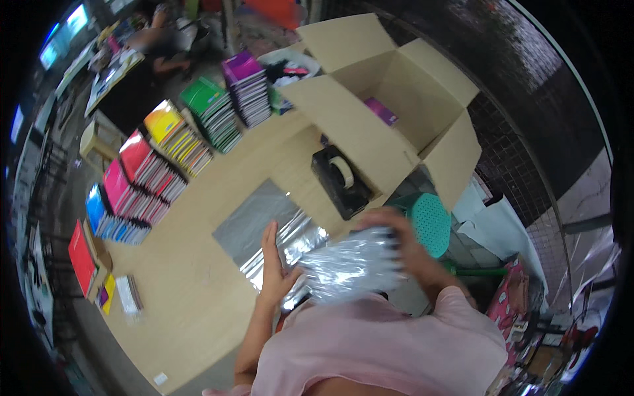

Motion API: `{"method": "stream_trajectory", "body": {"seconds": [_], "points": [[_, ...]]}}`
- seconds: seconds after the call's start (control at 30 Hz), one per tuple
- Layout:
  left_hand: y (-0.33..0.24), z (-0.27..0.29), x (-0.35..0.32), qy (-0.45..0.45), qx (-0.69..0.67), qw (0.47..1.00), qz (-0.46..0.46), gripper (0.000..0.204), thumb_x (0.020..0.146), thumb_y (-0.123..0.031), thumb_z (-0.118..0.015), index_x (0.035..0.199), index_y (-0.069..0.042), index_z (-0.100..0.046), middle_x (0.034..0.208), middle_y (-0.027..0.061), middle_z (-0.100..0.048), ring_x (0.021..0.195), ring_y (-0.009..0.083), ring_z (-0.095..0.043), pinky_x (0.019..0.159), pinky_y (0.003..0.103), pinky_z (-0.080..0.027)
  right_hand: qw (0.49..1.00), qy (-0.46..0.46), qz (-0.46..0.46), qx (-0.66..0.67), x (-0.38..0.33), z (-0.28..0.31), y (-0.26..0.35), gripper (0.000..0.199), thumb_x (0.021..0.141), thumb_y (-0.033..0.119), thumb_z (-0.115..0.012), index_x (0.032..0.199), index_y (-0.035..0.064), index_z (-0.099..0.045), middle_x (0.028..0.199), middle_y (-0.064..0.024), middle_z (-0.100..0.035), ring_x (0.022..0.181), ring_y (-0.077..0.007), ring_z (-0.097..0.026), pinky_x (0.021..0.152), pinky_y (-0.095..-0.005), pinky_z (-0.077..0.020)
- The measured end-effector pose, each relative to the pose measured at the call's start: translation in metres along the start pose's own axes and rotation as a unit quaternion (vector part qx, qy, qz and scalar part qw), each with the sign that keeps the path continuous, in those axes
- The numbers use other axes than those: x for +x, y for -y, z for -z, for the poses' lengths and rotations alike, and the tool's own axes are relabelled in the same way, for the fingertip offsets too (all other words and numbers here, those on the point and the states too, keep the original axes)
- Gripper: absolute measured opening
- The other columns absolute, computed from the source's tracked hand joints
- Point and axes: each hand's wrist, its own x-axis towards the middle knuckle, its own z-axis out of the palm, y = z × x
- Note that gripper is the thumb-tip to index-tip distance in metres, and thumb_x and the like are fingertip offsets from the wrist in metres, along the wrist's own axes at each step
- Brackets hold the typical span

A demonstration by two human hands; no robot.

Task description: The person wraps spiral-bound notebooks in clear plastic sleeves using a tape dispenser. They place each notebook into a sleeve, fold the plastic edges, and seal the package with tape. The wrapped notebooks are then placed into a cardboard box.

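Note:
A package wrapped in shiny clear plastic (350,267) is held up at the near edge of the table, close to my body, and it is slightly blurred. Its right end is gripped by my right hand (399,237), which is smeared by motion. My left hand (272,274) is at the package's left end, fingers stretched upward and thumb pointing toward the wrap. Beneath and beyond the left hand, a flat silvery plastic sheet (254,221) lies on the table. What is inside the wrap cannot be made out.
A black tape dispenser (342,181) stands beside an open cardboard box (422,99) with a purple item inside. Along the far left edge of the wooden table (191,264) are several notebook stacks (155,168). A green perforated stool (429,224) is at right; a person (158,43) sits far back.

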Motion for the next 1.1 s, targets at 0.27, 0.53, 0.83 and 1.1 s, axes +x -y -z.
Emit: {"method": "stream_trajectory", "body": {"seconds": [0.27,0.53,0.83,1.1], "points": [[0.069,-0.071,-0.015,0.062,0.406,0.854,0.319,0.111,0.049,-0.027,-0.091,0.139,-0.007,-0.030,0.137,0.0257,-0.033,0.128,0.0425,-0.030,0.105,0.052,-0.025,0.882,-0.106,-0.228,-0.398,0.075,0.222,-0.058,0.065,0.067,0.035,-0.079,0.114,-0.0018,-0.054,0.102,-0.0211,-0.062,0.097,-0.0323,-0.062,0.084,-0.0419,-0.0481],[0.095,-0.080,-0.020,0.049,0.450,0.855,0.255,0.106,0.040,-0.016,-0.092,0.130,-0.005,-0.037,0.133,0.0275,-0.033,0.126,0.0436,-0.032,0.104,0.051,-0.030,0.625,0.377,-0.683,-0.016,0.047,0.219,-0.342,0.063,0.072,0.035,-0.080,0.117,-0.0031,-0.058,0.105,-0.0271,-0.063,0.093,-0.0363,-0.064,0.083,-0.0452,-0.0533],[0.087,-0.082,-0.024,0.033,0.418,0.876,0.239,0.106,0.044,-0.004,-0.089,0.136,-0.010,-0.036,0.138,0.0239,-0.029,0.128,0.0414,-0.032,0.105,0.049,-0.031,0.575,0.435,-0.670,0.177,-0.048,0.159,-0.441,0.057,0.082,0.028,-0.074,0.122,-0.0051,-0.053,0.114,-0.0230,-0.061,0.104,-0.0361,-0.060,0.090,-0.0472,-0.0522],[0.060,-0.080,-0.010,0.032,0.377,0.862,0.336,0.106,0.046,-0.015,-0.091,0.138,-0.015,-0.038,0.142,0.0223,-0.027,0.133,0.0429,-0.024,0.108,0.050,-0.030,0.511,0.757,-0.318,-0.256,-0.006,0.135,-0.426,0.071,0.081,0.062,-0.059,0.108,-0.0028,-0.062,0.082,-0.0161,-0.069,0.076,-0.0305,-0.068,0.079,-0.0441,-0.0526]]}}
